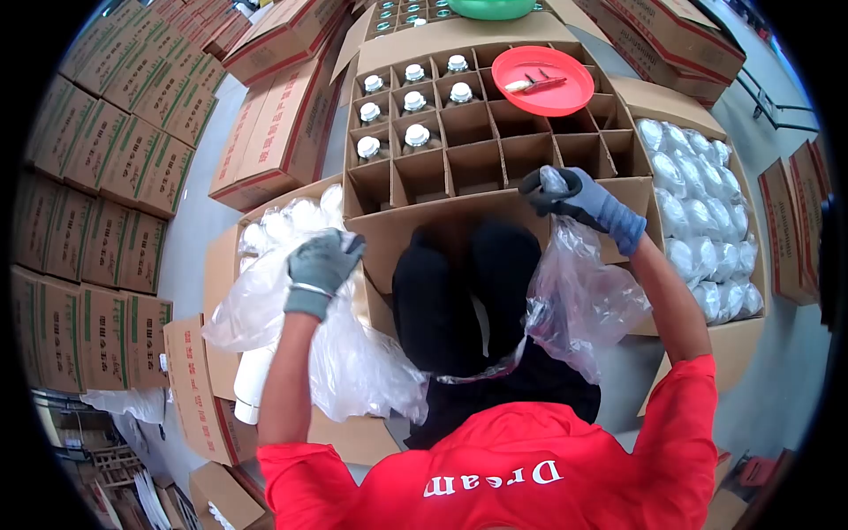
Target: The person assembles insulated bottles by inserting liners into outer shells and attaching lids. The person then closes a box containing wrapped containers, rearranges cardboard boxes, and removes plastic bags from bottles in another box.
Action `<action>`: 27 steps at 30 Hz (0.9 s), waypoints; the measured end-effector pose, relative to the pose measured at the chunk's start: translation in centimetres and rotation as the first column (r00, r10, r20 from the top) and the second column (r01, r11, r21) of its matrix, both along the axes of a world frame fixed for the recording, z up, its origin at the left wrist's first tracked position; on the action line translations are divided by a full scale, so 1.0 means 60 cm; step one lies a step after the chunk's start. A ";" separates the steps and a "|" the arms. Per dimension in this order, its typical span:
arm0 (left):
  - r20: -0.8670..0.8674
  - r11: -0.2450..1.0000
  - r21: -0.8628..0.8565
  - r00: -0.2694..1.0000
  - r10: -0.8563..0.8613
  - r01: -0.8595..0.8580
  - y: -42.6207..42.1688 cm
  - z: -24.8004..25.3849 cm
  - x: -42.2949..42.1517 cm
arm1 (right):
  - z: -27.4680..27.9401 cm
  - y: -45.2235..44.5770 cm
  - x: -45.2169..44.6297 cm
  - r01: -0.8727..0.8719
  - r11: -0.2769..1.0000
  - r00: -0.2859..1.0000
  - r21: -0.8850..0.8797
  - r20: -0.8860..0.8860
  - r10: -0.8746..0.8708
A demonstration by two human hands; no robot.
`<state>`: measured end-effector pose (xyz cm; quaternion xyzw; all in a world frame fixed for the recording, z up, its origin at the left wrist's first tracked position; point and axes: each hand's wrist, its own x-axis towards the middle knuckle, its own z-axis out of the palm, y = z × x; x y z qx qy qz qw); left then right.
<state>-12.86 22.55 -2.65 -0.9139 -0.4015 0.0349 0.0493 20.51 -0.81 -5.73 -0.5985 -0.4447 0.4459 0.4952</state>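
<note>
My left hand [322,268], in a grey glove, is closed on clear plastic film [358,362] at the left carton. The film drapes down past my wrist toward my lap. My right hand [570,196], also gloved, grips a bunched clear plastic bag [579,283]; a tuft sticks up between the fingers and the rest hangs beside my knee. Just ahead stands a divided carton [495,201]. White-capped bottles [416,135] fill several of its cells on the left and back. A red round tray [568,99] holding small slim items rests on the dividers.
The right carton [749,256] holds rows of plastic-wrapped items [698,203]. In the left carton [216,283] lie white wrapped items [296,215]. Stacked cartons [132,159] rise at far left. A green basin [493,9] sits on another bottle carton behind.
</note>
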 end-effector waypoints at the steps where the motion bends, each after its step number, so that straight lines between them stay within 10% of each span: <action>1: 0.084 0.991 -0.075 0.991 -0.102 0.108 -0.046 0.018 0.008 | 0.000 0.009 -0.001 0.024 1.000 1.000 0.007 0.010 -0.024; 3: 0.611 0.880 -0.218 0.763 -0.213 0.421 -0.119 0.014 0.021 | 0.009 0.028 0.001 0.073 0.997 0.997 0.026 0.036 -0.074; 7: 0.738 0.585 -0.489 0.664 -0.117 0.646 -0.222 -0.045 0.025 | 0.034 0.057 -0.002 0.162 0.979 0.986 0.124 0.006 -0.164; 17: 0.444 0.101 -0.868 0.671 0.593 0.485 -0.144 -0.159 -0.087 | 0.051 0.080 -0.024 -0.038 0.981 0.980 0.188 0.200 0.000; 21: 0.302 -0.148 -0.835 0.666 0.682 0.530 -0.074 -0.180 -0.046 | 0.033 0.065 -0.101 -0.341 0.920 0.643 -0.193 0.666 0.378; 23: 0.258 -0.211 -0.817 0.668 0.698 0.536 -0.061 -0.192 -0.036 | -0.045 0.068 -0.124 -0.438 0.896 0.400 -0.076 0.876 0.270; 26: 0.214 -0.241 -0.811 0.653 0.727 0.533 -0.054 -0.214 -0.057 | -0.094 0.084 -0.199 -0.318 0.948 0.724 0.003 0.647 0.241; 27: 0.199 -0.244 -0.814 0.649 0.735 0.526 -0.052 -0.219 -0.074 | -0.087 0.095 -0.216 -0.294 0.928 0.790 -0.230 0.487 0.372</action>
